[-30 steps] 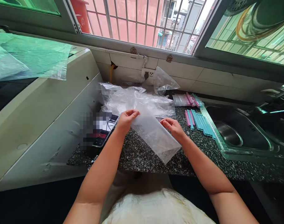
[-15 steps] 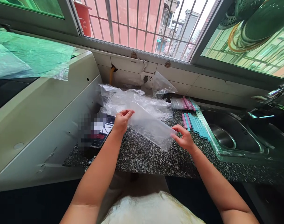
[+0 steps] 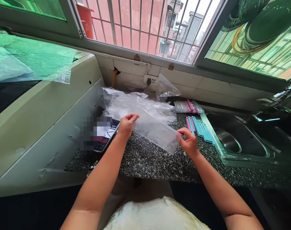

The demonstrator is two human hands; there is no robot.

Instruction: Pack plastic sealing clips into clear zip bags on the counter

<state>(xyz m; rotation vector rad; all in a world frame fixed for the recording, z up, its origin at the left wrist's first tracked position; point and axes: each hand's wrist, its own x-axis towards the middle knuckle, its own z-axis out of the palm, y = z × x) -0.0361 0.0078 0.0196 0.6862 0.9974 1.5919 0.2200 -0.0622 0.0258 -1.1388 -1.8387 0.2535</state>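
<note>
A clear plastic bag is stretched between my two hands above the speckled countertop. My left hand pinches its left edge. At the opposite corner, the thumb and fingers of my right hand are closed on it. Behind the bag lies a loose heap of similar clear bags, partly covered by the held one. To the right of my right hand are pink and turquoise sealing clips in a row, with more clips lying on a small clear packet behind them.
A phone, partly blurred out, lies left of my left hand. The metal sink is at the right, beside the clips. A pale appliance side bounds the counter at the left. A wall socket sits behind the bags.
Both hands keep their pinch on the bag. The bag's lower right corner has shifted slightly right and up; otherwise the scene looks almost the same.
</note>
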